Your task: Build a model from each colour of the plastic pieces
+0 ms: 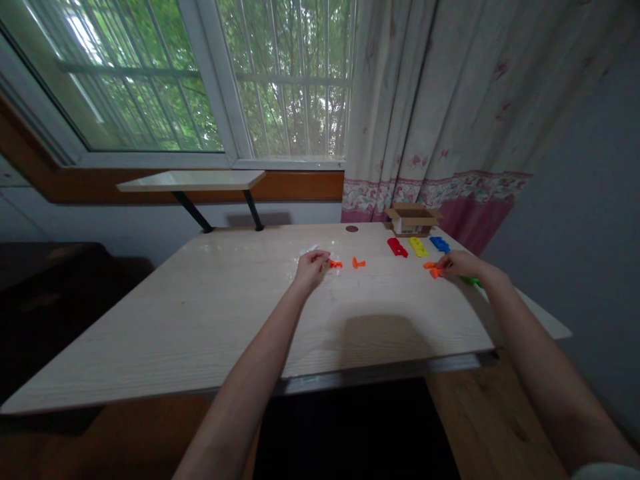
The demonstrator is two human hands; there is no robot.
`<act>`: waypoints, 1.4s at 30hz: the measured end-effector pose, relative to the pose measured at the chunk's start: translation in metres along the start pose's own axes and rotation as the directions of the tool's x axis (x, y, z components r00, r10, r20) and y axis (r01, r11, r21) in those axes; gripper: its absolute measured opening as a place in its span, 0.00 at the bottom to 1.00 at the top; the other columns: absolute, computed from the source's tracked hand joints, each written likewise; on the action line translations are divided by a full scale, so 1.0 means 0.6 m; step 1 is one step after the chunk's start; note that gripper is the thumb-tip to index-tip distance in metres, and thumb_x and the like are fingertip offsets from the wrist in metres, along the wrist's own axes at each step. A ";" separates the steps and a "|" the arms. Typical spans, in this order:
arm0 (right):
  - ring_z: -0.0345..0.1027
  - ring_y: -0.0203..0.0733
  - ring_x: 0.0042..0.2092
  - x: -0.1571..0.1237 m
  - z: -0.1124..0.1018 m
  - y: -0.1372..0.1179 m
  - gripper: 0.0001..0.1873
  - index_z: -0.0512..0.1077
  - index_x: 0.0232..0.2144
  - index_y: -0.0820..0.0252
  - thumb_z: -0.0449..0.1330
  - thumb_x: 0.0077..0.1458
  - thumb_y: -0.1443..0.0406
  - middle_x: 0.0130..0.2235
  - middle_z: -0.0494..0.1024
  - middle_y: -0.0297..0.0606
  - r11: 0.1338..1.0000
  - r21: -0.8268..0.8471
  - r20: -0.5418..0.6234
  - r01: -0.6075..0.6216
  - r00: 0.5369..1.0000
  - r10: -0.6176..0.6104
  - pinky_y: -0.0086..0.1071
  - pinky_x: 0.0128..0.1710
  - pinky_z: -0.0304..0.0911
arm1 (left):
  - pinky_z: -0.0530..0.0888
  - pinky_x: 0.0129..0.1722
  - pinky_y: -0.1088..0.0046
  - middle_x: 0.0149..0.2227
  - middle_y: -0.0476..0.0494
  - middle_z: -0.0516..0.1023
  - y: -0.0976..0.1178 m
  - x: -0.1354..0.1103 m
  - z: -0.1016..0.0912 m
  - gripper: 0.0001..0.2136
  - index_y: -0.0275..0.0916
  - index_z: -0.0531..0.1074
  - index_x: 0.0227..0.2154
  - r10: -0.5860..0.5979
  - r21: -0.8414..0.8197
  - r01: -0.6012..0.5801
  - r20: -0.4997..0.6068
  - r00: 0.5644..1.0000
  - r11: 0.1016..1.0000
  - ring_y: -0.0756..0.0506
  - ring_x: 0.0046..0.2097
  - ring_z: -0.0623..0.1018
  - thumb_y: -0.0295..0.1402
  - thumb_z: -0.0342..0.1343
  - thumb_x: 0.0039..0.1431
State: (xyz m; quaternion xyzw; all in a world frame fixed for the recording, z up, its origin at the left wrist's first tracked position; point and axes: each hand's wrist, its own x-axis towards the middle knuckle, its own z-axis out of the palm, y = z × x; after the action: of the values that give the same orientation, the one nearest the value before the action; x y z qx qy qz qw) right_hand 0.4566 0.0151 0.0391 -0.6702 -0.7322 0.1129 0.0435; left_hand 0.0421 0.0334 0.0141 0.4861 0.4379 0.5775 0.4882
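Observation:
At the middle of the table, my left hand is closed, fingertips pinched at one end of a small orange plastic piece. A second orange piece lies just right of it, apart from the hand. Over on the right, my right hand has its fingers closed on an orange plastic piece, which has a branching shape; it may be more than one part. Partly hidden below the right wrist is a green piece. Red, yellow and blue plastic pieces lie in a row beyond that hand.
An open cardboard box stands at the back right, against the curtain. Crumpled clear plastic lies behind my left hand. A raised shelf on black legs stands at the back left of the pale wooden table, under the window.

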 end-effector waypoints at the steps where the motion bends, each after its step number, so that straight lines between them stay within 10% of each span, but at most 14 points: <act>1: 0.71 0.40 0.30 -0.001 0.002 0.005 0.05 0.78 0.24 0.56 0.63 0.38 0.65 0.28 0.79 0.37 1.000 0.004 0.004 -0.011 1.000 0.011 0.30 0.30 0.62 | 0.56 0.18 0.78 0.16 0.50 0.70 -0.001 0.000 0.000 0.12 0.35 0.75 0.21 0.000 -0.001 0.000 0.001 1.000 1.000 0.56 0.18 0.61 0.38 0.66 0.34; 31: 0.68 0.39 0.28 0.016 0.030 0.015 0.11 0.76 0.30 0.61 0.61 0.39 0.63 0.27 0.77 0.38 0.999 0.042 -0.235 0.023 0.972 -0.012 0.29 0.26 0.59 | 0.54 0.18 0.77 0.16 0.51 0.68 -0.019 0.008 -0.006 0.14 0.34 0.75 0.24 0.054 0.065 -0.055 0.027 0.998 0.996 0.56 0.17 0.58 0.40 0.64 0.38; 42: 0.72 0.41 0.31 0.023 0.032 0.019 0.11 0.78 0.31 0.60 0.61 0.42 0.64 0.30 0.80 0.39 0.999 -0.030 -0.162 -0.027 0.987 0.022 0.29 0.30 0.62 | 0.54 0.17 0.78 0.18 0.50 0.70 -0.025 0.012 -0.007 0.14 0.33 0.75 0.26 0.047 0.068 -0.050 0.036 0.998 0.996 0.56 0.17 0.58 0.40 0.63 0.39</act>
State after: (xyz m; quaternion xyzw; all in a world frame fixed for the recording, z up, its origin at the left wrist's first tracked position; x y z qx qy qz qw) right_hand 0.4624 0.0274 0.0168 -0.6866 -0.7198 0.0470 0.0908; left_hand 0.0396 0.0425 -0.0001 0.5230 0.4374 0.5654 0.4643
